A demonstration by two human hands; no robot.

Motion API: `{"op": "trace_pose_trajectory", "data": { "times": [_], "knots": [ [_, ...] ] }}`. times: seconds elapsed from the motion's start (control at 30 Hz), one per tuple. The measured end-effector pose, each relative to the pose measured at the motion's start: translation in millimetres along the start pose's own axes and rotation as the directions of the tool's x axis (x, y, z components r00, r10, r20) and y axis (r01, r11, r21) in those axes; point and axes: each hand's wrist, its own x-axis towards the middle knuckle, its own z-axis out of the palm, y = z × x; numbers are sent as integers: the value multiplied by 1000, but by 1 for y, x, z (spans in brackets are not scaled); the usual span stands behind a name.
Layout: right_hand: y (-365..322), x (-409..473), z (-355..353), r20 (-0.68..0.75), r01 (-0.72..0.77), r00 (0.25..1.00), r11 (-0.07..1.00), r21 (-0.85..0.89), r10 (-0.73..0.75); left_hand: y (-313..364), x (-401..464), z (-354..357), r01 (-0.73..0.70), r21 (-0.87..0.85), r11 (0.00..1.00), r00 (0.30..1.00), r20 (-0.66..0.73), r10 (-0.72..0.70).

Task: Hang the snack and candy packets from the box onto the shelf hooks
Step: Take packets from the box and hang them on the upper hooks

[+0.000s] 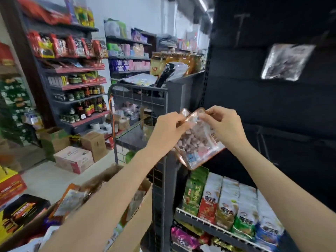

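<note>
- We are holding one clear, orange-edged plastic packet of pinkish candies [197, 142] up in front of the dark shelf panel [272, 110], between both hands.
- Our left hand [168, 130] is pinching the packet's top left corner, fingers curled round the edge.
- Our right hand [224, 126] is gripping the top right part, thumb and fingers closed on the film; neither hand is spread wide.
- The open brown cardboard box [138, 211] is sitting low at our left, with more packets lying in it.
- One silvery clear packet [288, 61] is already hanging high on the panel; the frame is blurred there, so we cannot make out its hook.
- A bare thin metal hook [241, 28] seems to be sticking out higher up, near the top of the panel.
- We judge we are squaring up the header before hanging, so we should be keeping the top edge flat and taut and finding the hang hole, which we cannot see here.
- We should be lifting the packet level with a free hook, sliding it on straight and letting go only once it hangs.
</note>
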Motion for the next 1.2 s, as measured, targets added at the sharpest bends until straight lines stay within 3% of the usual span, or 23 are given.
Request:
{"op": "trace_pose_trajectory", "data": {
  "times": [0.1, 0.2, 0.37, 0.47, 0.57, 0.7, 1.0, 1.2],
  "knots": [
    [25, 8, -69, 2, -148, 989, 986, -74, 148, 36, 34, 31, 27, -104, 994, 989, -140, -42],
    [45, 13, -133, -17, -200, 979, 966, 161, 205, 77, 66, 58, 73, -292, 954, 967, -212, -139],
    [50, 30, -198, -105, -108, 980, 891, 441, 170, 142, 110, 98, 50, -287, 957, 977, -185, -107],
    [46, 52, -222, -265, -50, 952, 935, 351, 150, 169, 131, 106, 23, -159, 987, 990, -131, -44],
    [44, 70, -237, -403, 79, 915, 987, 139, -17, 180, 147, 104, -10, -38, 999, 992, -126, 5],
    [36, 82, -244, -430, 191, 875, 975, -116, -223, 179, 160, 96, -49, 45, 998, 978, -199, 57],
    [34, 96, -233, -510, 152, 838, 981, -121, -193, 171, 171, 97, -72, 125, 990, 956, -273, 104],
    [53, 110, -229, -454, 80, 878, 982, -173, -152, 170, 179, 102, -133, 145, 980, 947, -275, 169]
  ]
}}
